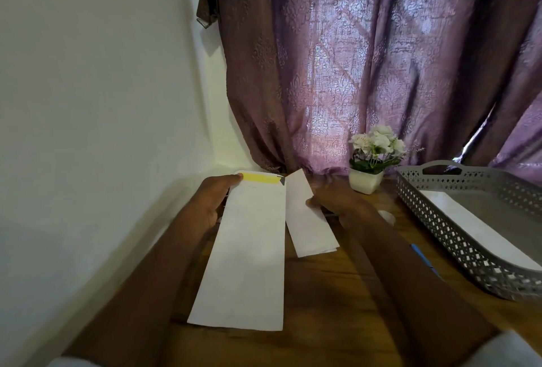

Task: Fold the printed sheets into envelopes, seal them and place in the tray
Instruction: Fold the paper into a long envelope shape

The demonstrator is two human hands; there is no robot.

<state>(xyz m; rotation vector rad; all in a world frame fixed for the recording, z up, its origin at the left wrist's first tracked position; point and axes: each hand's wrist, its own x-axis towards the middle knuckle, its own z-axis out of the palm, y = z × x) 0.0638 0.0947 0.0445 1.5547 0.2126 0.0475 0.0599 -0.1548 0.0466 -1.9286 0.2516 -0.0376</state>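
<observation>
Envelope (246,252), long and white with a yellow strip at its far end, is held up over the near counter (337,308). The left hand (215,199) grips its far left edge, fingers curled behind and thumb on top. Just right of it, the right hand (337,202) pinches a folded sheet (308,217) by its right edge. Farther right sits a grey tray (457,226) holding a white envelope. Beyond stand a flower pot (366,180) and a purple curtain (366,59).

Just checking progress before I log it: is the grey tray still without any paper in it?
No, a white envelope already lies flat inside the grey tray, along its near wall.
</observation>
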